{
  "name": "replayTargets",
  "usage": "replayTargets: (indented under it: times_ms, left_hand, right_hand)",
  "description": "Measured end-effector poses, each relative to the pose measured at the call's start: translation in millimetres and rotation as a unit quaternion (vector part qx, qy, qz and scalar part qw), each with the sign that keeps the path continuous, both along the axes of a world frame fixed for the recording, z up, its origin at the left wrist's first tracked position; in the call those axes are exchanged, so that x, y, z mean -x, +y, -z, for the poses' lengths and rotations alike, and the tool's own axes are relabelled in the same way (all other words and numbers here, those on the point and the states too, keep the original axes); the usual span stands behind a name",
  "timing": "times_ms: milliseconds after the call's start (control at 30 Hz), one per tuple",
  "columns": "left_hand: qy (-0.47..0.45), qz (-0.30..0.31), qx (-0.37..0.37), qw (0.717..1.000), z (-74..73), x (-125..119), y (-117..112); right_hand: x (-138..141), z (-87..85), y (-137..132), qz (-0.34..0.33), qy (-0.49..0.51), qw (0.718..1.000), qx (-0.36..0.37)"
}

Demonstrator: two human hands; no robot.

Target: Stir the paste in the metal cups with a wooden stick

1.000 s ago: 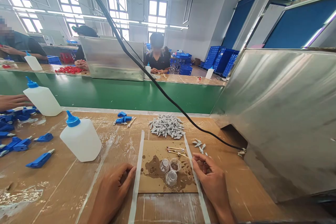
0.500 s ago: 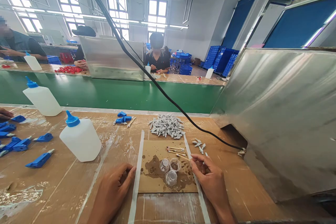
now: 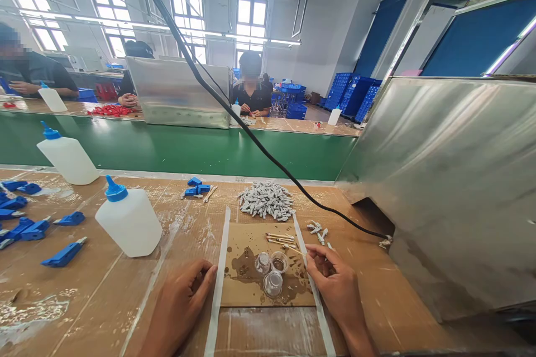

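My right hand rests at the right edge of the cardboard sheet, its fingertips pinched on the end of a cotton swab. The swab's other end points left, close to several more swabs with dark tips. My left hand lies curled by the left tape strip, fingers closed, nothing visible in them. Between my hands, three small clear plastic cups stand on the wet-stained cardboard. Behind it is a heap of small grey-white parts.
Squeeze bottles with blue caps and blue plastic parts are on the left. A few grey parts lie at right, near a metal panel. A black cable crosses in front. Co-workers sit across the green divider.
My right hand and its swab have shifted slightly right. My left hand stays put. At far left, another person's hand has left the near table, where one more blue part now shows.
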State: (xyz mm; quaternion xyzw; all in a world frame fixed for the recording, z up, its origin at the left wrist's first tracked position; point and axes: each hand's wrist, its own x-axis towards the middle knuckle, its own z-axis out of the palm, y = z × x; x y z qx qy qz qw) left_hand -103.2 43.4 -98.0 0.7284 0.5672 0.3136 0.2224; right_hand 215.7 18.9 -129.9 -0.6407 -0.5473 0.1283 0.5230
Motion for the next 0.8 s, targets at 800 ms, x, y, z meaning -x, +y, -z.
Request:
replayTargets:
  times_ms: [800]
  left_hand:
    - [-0.002, 0.004, 0.005, 1.000, -0.9, -0.4, -0.3]
  right_hand:
    - [-0.6, 3.8, -1.8, 0.001, 0.008, 1.000, 0.009]
